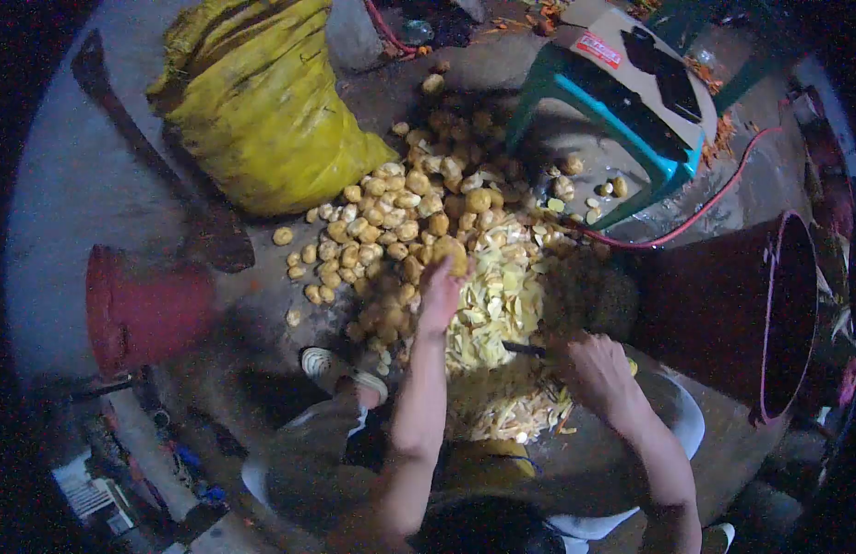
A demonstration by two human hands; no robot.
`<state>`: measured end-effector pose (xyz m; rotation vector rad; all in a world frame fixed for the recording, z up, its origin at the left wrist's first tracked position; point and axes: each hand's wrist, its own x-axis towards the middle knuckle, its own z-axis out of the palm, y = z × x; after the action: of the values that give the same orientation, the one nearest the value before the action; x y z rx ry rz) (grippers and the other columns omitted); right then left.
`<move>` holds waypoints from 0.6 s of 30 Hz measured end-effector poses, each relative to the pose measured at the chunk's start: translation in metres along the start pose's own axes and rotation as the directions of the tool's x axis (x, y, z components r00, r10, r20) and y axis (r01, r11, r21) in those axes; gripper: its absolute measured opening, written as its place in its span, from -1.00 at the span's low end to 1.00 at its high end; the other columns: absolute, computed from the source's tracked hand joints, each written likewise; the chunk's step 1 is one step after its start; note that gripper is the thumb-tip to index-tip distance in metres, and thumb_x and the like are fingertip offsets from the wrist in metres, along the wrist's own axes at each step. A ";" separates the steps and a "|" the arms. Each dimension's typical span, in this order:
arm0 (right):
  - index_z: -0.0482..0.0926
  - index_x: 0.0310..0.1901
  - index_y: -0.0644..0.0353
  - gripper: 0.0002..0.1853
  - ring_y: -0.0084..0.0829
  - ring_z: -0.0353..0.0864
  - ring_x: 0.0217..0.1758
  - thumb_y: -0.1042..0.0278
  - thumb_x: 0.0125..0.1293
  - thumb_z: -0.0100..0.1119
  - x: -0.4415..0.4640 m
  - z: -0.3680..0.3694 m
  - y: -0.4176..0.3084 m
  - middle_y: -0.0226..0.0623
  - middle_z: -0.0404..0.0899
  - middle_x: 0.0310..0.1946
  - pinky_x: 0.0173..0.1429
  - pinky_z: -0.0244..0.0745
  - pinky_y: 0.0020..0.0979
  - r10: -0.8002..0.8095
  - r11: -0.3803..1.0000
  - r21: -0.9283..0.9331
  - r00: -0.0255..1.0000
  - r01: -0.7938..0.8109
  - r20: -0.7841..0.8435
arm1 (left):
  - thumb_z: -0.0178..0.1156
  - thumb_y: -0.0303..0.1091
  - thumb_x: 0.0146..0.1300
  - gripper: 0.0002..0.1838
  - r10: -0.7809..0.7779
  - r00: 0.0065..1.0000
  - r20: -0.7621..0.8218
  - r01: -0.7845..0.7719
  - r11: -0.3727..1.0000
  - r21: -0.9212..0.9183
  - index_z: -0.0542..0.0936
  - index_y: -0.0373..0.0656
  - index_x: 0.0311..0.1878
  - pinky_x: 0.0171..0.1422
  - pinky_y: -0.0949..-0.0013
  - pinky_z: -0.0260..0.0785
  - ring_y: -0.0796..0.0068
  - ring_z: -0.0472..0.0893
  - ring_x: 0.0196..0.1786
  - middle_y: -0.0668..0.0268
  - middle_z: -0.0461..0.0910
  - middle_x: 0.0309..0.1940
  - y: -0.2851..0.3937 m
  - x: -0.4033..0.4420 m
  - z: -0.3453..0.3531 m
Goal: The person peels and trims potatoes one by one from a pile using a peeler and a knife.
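Observation:
My left hand [441, 297] is closed around a brown, round potato [451, 255], held up over the pile. In my right hand [596, 369], the fingers are wrapped round a knife [524, 349], whose dark blade points left. A small yellow bit shows at the far side of that fist. The blade and the potato are apart. Below and between my hands lies a heap of pale yellow peelings [490, 309]. Many loose potatoes [377, 217] spread over the floor beyond and to the left of my left hand.
A large yellow sack [262, 111] stands at the upper left. Red buckets flank me, one left [151, 300] and a bigger one right [723, 309]. A green stool [622, 120] with cardboard on top is at the upper right. A red hose [686, 238] crosses the wet floor.

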<state>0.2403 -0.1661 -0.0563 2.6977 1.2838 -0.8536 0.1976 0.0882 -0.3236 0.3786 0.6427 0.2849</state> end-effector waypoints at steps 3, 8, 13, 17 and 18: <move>0.58 -0.33 0.14 -0.91 -0.08 0.69 -0.31 0.41 0.10 0.17 -0.007 0.005 0.000 -0.09 0.62 -0.41 -0.29 0.61 -0.14 0.002 1.000 0.002 0.988 -0.002 -0.152 | 0.35 -0.32 0.19 -0.58 0.169 0.985 0.025 -0.165 0.907 0.387 0.51 -0.16 0.10 0.05 0.35 0.45 0.48 0.59 -0.06 0.28 0.60 -0.03 -0.028 -0.054 0.020; 0.52 -0.24 0.20 -0.82 0.01 0.65 -0.33 0.43 0.09 0.16 -0.018 0.002 -0.026 -0.01 0.57 -0.39 -0.32 0.55 -0.07 0.039 0.992 0.122 0.952 -0.002 -0.305 | 0.39 -0.45 0.03 -0.56 0.438 0.839 0.324 -0.484 0.326 0.812 0.58 -0.30 0.03 0.01 0.36 0.45 0.42 0.64 -0.18 0.25 0.68 -0.22 -0.001 -0.184 0.126; 0.51 -0.14 0.23 -0.78 -0.06 0.70 -0.34 0.43 0.16 0.10 -0.041 -0.007 -0.056 -0.01 0.60 -0.37 -0.36 0.60 -0.11 0.001 0.990 0.126 0.890 0.063 -0.456 | 0.33 -0.54 -0.03 -0.49 0.532 0.708 0.465 -0.552 0.006 0.834 0.55 -0.33 0.09 0.06 0.36 0.45 0.41 0.66 -0.12 0.14 0.68 -0.18 0.023 -0.250 0.146; 0.52 -0.12 0.23 -0.78 -0.03 0.70 -0.33 0.42 0.20 0.04 -0.056 -0.002 -0.072 0.01 0.61 -0.36 -0.34 0.61 -0.10 -0.038 0.977 0.161 0.859 0.139 -0.510 | 0.33 -0.56 -0.04 -0.49 0.562 0.661 0.498 -0.606 0.009 0.795 0.54 -0.34 0.08 0.10 0.35 0.44 0.37 0.65 -0.09 0.11 0.67 -0.15 0.031 -0.290 0.151; 0.57 -0.16 0.25 -0.79 0.00 0.70 -0.31 0.43 0.20 0.01 -0.051 0.005 -0.068 0.04 0.63 -0.36 -0.30 0.63 -0.08 -0.054 0.971 0.171 0.848 0.168 -0.527 | 0.36 -0.55 -0.02 -0.49 0.571 0.651 0.500 -0.595 -0.024 0.803 0.53 -0.36 0.08 0.11 0.36 0.44 0.40 0.64 -0.08 0.13 0.66 -0.15 0.031 -0.292 0.141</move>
<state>0.1627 -0.1587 -0.0221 3.1943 1.5246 -0.2662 0.0581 -0.0278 -0.0531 1.9412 0.5183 0.7256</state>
